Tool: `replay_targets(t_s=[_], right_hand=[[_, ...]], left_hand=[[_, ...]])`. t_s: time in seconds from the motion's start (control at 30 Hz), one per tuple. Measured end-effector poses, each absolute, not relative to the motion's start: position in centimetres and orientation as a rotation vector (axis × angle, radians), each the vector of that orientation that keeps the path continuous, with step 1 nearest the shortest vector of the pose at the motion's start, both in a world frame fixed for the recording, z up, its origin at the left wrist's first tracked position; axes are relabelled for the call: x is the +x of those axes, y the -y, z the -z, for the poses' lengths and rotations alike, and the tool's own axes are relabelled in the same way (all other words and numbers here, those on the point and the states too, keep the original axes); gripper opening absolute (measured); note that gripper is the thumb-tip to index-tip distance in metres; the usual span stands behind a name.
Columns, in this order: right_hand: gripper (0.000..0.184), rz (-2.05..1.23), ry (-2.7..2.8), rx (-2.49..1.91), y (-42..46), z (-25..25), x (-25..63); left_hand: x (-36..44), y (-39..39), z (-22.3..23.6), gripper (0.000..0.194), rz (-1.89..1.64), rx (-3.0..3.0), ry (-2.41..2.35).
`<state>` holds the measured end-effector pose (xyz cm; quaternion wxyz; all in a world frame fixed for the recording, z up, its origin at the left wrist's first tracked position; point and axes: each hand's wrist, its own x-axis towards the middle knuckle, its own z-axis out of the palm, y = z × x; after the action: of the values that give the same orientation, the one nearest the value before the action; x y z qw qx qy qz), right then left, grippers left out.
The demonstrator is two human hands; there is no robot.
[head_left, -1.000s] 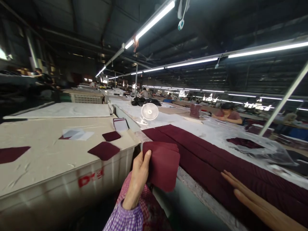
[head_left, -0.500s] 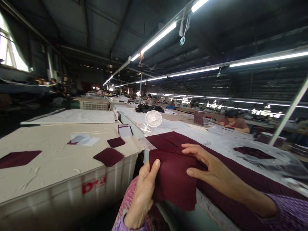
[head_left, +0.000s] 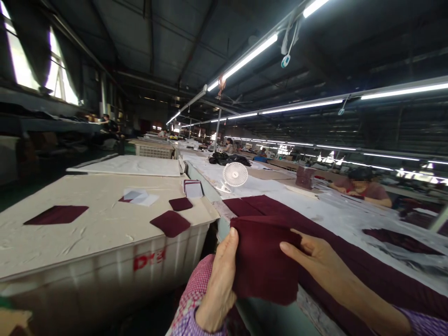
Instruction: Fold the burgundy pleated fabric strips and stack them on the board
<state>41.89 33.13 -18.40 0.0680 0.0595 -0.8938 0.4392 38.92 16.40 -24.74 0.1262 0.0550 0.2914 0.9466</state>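
Note:
A maroon fabric piece (head_left: 266, 268) hangs in front of me over the table edge. My left hand (head_left: 224, 270) is closed on its left edge, thumb in front and fingers hidden behind. At the upper right edge, my right hand (head_left: 318, 256) grips the same piece, its thumb on the front and its other fingers mostly behind the cloth. Beneath and beyond it, a long maroon fabric length (head_left: 336, 247) lies along the white table (head_left: 332, 210).
A white fan (head_left: 235, 174) stands on the table. On the left, a cream board (head_left: 115, 233) over a large bin (head_left: 105, 280) bears several maroon pieces (head_left: 171, 223) and pale sheets (head_left: 142, 196). A co-worker (head_left: 364, 189) sits across at the right. Clear plastic lies nearby.
My right hand has gone from open fingers beside the fabric piece to a hold on its right edge. The view has turned slightly left.

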Motion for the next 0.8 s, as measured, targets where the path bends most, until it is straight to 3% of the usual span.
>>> replay_targets(t_s=[0.23, 0.4, 0.8], right_hand=[[0.035, -1.227, 2.731, 0.227, -33.48, 18.25, 42.09], [0.049, -1.154, 2.739, 0.151, -33.22, 18.38, 41.87], [0.034, -1.447, 2.646, 0.360, -32.62, 18.29, 41.42]], left_hand=[[38.46, -16.19, 24.94, 0.050, -2.751, 0.278, -0.668], [38.58, -16.17, 25.02, 0.051, -2.740, 0.251, -0.634], [39.15, -16.41, 24.77, 0.050, -2.711, 0.231, -0.638]])
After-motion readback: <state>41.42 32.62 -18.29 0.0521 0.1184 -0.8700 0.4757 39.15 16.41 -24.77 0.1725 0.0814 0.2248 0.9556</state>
